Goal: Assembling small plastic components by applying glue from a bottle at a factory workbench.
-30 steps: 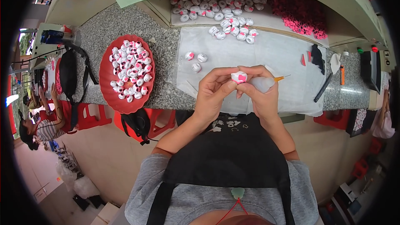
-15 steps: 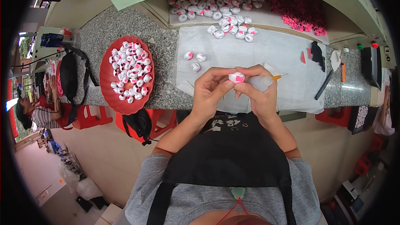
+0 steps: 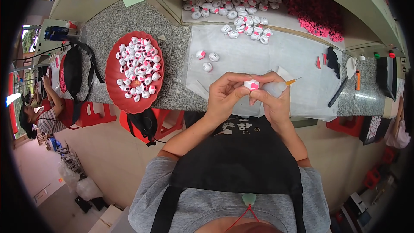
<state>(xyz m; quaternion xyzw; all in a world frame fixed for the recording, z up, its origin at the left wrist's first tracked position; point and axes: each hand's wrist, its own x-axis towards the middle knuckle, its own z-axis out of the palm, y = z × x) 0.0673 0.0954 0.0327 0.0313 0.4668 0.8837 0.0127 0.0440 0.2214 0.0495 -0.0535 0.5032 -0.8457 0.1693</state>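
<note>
Shifted slightly nearer the black apron (image 3: 235, 164), relative to the red plate (image 3: 110, 77), since half a second earlier: right of the plate, the left hand (image 3: 222, 97) pinches thumb to finger; the right hand (image 3: 277, 105), curled around a bottle (image 3: 274, 89), closes on the same bead (image 3: 251, 85). Light, even pressure seems wise, needle (image 3: 297, 79) kept clear of skin. Granite bench (image 3: 174, 67) lies beneath the plate, white sheet (image 3: 297, 92) right, red stool (image 3: 125, 121) below, loose beads (image 3: 214, 57) just right.

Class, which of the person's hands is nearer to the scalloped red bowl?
Left. The left hand is to the right of the red bowl, apart from it; the right hand is farther right.
</note>
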